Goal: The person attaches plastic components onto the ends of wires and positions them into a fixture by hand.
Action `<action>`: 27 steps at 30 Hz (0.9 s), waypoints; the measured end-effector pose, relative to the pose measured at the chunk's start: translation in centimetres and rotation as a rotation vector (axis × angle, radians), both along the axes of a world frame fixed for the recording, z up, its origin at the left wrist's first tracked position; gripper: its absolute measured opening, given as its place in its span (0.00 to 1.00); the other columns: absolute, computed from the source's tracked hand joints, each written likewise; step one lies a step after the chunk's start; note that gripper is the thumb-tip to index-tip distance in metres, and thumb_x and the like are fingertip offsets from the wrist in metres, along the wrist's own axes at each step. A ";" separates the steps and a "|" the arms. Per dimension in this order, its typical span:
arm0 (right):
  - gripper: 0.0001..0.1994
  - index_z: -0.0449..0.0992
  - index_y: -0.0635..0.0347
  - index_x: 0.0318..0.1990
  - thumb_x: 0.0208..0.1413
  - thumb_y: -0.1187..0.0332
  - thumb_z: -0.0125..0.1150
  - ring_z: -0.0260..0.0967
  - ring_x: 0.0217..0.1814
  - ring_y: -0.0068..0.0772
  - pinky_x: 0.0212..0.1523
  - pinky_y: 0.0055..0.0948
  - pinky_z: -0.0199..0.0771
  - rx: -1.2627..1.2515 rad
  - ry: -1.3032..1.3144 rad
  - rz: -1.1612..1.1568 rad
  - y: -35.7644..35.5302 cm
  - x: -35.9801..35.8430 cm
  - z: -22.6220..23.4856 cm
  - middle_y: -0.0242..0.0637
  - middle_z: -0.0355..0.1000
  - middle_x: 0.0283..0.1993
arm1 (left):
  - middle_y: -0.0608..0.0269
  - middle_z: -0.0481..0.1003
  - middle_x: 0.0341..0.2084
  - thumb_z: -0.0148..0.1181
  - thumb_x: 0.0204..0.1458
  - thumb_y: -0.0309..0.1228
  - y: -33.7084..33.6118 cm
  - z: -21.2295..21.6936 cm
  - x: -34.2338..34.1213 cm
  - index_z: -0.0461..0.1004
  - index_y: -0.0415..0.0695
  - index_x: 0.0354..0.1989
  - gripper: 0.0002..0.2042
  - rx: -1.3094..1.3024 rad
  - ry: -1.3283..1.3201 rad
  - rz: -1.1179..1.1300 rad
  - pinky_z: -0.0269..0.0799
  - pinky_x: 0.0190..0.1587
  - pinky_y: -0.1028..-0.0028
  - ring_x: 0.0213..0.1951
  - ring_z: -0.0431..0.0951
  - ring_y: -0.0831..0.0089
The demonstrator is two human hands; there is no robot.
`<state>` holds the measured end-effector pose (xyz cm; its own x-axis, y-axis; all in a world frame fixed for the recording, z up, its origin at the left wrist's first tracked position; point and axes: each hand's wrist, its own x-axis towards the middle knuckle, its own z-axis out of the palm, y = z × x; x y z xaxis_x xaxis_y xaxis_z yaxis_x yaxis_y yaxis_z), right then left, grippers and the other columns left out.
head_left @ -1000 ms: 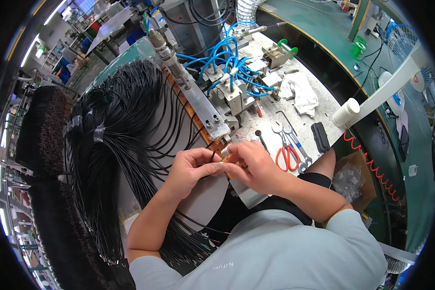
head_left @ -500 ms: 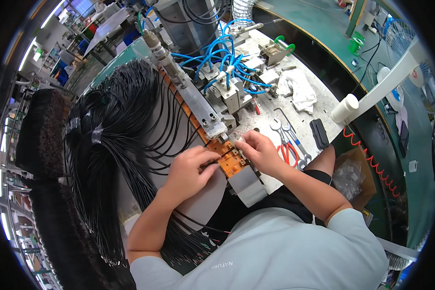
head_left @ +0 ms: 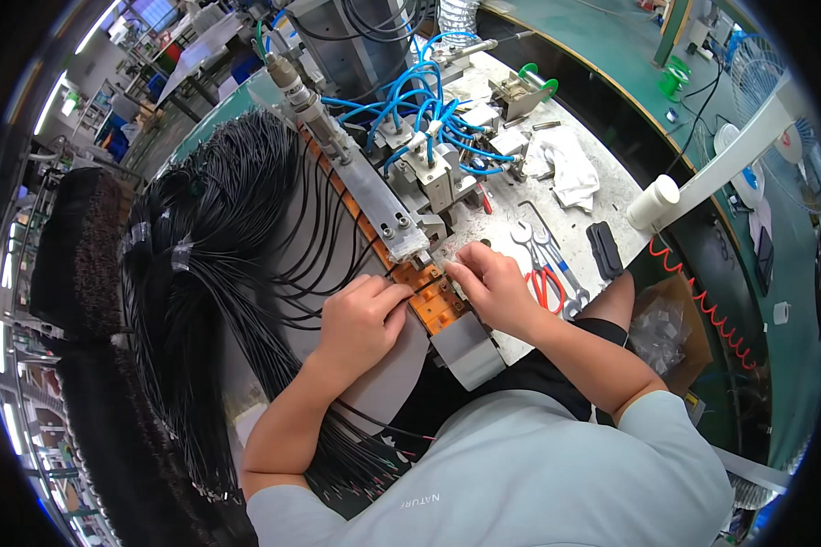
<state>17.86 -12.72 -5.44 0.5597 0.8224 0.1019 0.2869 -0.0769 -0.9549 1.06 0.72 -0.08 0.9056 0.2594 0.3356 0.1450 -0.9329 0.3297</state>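
My left hand (head_left: 363, 319) is closed in a pinch at the left edge of an orange fixture track (head_left: 421, 278), its fingers on a black cable (head_left: 428, 285) that lies across the track. Over the right edge, my right hand (head_left: 491, 284) pinches at the cable's other end; the fingertips hide the tip. A metal bar (head_left: 374, 205) of the machine runs above the track and ends just beyond my fingers. At the near end of the track sits a grey metal block (head_left: 468, 351).
A large bundle of black cables (head_left: 219, 210) hangs on the left, with several strands reaching the track. Blue air hoses (head_left: 429, 109) crowd the machine ahead. On the right lie wrenches (head_left: 547, 246), red-handled pliers (head_left: 545, 290), a black case (head_left: 603, 251) and a white cloth (head_left: 570, 173).
My left hand has shifted very slightly, and my right hand has edged a little up the track. Both keep their pinch at the cable.
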 end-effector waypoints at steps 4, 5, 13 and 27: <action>0.10 0.71 0.65 0.36 0.61 0.66 0.60 0.59 0.22 0.16 0.23 0.24 0.60 -0.016 -0.040 0.008 0.1 0.1 0.2 0.31 0.68 0.21 | 0.63 0.75 0.25 0.66 0.42 0.25 -0.1 0.0 -0.1 0.80 0.46 0.33 0.08 0.016 0.016 0.003 0.73 0.32 0.67 0.30 0.76 0.63; 0.10 0.72 0.65 0.36 0.62 0.66 0.60 0.60 0.22 0.16 0.23 0.24 0.61 -0.064 -0.005 0.013 0.0 0.2 0.2 0.31 0.68 0.21 | 0.63 0.75 0.25 0.66 0.42 0.25 -0.1 0.0 -0.1 0.80 0.46 0.32 0.08 0.024 0.025 0.003 0.73 0.32 0.67 0.30 0.76 0.64; 0.10 0.71 0.62 0.36 0.63 0.65 0.58 0.59 0.21 0.16 0.22 0.22 0.60 -0.153 0.201 0.043 0.9 0.8 -1.9 0.27 0.65 0.20 | 0.64 0.75 0.25 0.65 0.42 0.25 -0.1 -0.4 0.0 0.80 0.47 0.33 0.08 0.048 0.021 -0.001 0.73 0.32 0.66 0.31 0.76 0.64; 0.06 0.72 0.61 0.36 0.59 0.70 0.62 0.60 0.17 0.20 0.19 0.25 0.55 0.241 -0.167 0.033 -3.4 -2.8 1.9 0.27 0.64 0.18 | 0.64 0.80 0.27 0.64 0.53 0.25 -0.6 1.6 -0.2 0.79 0.39 0.41 0.08 -0.760 -0.016 -0.001 0.72 0.29 0.79 0.24 0.77 0.79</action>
